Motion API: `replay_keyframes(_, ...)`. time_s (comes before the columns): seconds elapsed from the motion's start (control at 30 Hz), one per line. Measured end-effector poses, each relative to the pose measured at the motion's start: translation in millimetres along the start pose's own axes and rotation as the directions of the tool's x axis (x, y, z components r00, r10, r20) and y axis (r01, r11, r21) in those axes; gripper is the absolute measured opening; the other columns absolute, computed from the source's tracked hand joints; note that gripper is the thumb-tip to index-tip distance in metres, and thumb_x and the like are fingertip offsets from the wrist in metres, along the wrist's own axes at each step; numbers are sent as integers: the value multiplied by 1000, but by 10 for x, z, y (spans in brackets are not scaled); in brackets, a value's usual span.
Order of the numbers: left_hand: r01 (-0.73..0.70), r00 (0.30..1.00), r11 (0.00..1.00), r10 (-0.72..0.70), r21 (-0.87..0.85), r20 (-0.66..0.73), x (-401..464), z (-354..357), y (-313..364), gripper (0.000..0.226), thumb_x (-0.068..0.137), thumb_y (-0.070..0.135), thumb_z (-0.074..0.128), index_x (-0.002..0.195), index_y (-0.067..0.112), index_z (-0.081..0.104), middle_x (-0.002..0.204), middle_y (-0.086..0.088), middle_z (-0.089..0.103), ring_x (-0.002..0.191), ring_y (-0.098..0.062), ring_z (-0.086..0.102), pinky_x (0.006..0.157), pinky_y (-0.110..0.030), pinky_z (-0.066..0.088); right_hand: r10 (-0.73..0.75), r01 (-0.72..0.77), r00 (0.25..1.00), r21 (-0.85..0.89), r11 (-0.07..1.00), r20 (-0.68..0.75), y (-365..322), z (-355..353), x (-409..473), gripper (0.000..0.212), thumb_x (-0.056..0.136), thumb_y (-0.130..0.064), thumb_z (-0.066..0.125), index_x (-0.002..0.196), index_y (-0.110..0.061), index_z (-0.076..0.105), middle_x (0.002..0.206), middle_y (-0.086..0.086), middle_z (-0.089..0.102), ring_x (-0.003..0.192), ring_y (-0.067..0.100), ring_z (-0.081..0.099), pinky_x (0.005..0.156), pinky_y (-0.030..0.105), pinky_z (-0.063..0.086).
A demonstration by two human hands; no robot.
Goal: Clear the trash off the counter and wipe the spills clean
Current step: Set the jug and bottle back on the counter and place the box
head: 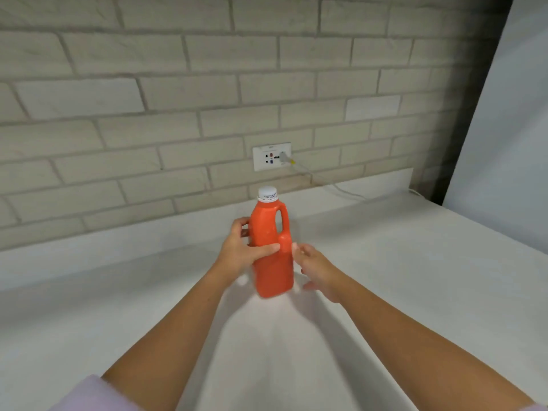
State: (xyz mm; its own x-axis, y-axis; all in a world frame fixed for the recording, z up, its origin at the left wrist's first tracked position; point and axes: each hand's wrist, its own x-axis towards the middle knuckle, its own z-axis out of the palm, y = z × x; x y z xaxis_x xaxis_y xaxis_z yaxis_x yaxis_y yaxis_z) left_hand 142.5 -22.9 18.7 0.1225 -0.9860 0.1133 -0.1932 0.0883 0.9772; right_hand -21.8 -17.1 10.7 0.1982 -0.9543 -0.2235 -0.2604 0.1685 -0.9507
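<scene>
- Orange jug [272, 253] upright on the worktop [415, 277], long axis vertical; left hand [240, 250] wraps its body
- Right hand [318, 269] just beside its right, fingers loose, empty; left nearer

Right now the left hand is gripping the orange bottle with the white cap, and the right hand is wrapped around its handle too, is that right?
Not quite. The head view shows the left hand gripping the orange bottle with its white cap, but the right hand is not around the handle; it is open just beside the bottle's lower right side.
</scene>
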Motion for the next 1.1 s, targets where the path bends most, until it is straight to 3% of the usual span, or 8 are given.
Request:
replay_keyframes(0.1, 5, 997, 991, -16, 134, 81, 96, -154, -15, 79, 75, 22, 77, 139, 35, 31, 124, 4, 51, 100, -15, 60, 62, -27, 53, -38, 38, 999, 51, 998, -9, 21, 114, 257, 36, 96, -45, 39, 125, -24, 44, 117, 0, 56, 93, 15, 58, 73, 35, 53)
replay_keyframes(0.27, 23, 995, 990, -36, 141, 91, 297, -200, -126, 81, 84, 19, 68, 146, 33, 18, 127, -2, 47, 102, -23, 62, 59, -25, 57, -44, 48, 997, 65, 997, -64, 12, 181, 695, 35, 94, -44, 44, 121, -20, 45, 115, 8, 59, 101, 25, 62, 83, 42, 55)
replay_keyframes(0.4, 64, 998, 997, -63, 52, -29, 508, -127, -252, 67, 87, 15, 63, 141, 17, 24, 138, -8, 43, 109, -26, 59, 75, -34, 57, -72, 77, 995, 87, 993, -68, 6, 216, 1011, 26, 94, -41, 47, 111, -22, 44, 113, 8, 59, 101, 27, 63, 89, 48, 54)
replay_keyframes(0.67, 85, 978, 994, -71, 64, -197, 1035, -125, -413, 56, 88, 15, 63, 135, 13, 33, 131, -8, 46, 110, -29, 57, 89, -45, 53, -95, 94, 995, -38, 995, -33, -128, 265, 1657, 23, 92, -44, 45, 104, -24, 41, 107, 7, 59, 98, 30, 63, 88, 51, 52)
replay_keyframes(0.87, 83, 953, 986, -37, 142, -301, 1369, -178, -516, 49, 87, 10, 62, 130, 6, 39, 127, -16, 49, 106, -26, 56, 86, -39, 52, -107, 104, 994, -80, 991, -28, -251, 350, 1998, 22, 92, -41, 47, 100, -21, 40, 98, 10, 59, 94, 33, 63, 87, 48, 53)
replay_keyframes(1.1, 95, 943, 972, -20, 213, -333, 1590, -205, -556, 48, 88, 9, 60, 130, 5, 37, 132, -17, 43, 116, -27, 51, 96, -44, 49, -138, 136, 990, -64, 989, -29, -303, 414, 2287, 22, 92, -40, 48, 100, -21, 41, 98, 10, 58, 100, 35, 61, 89, 52, 51)
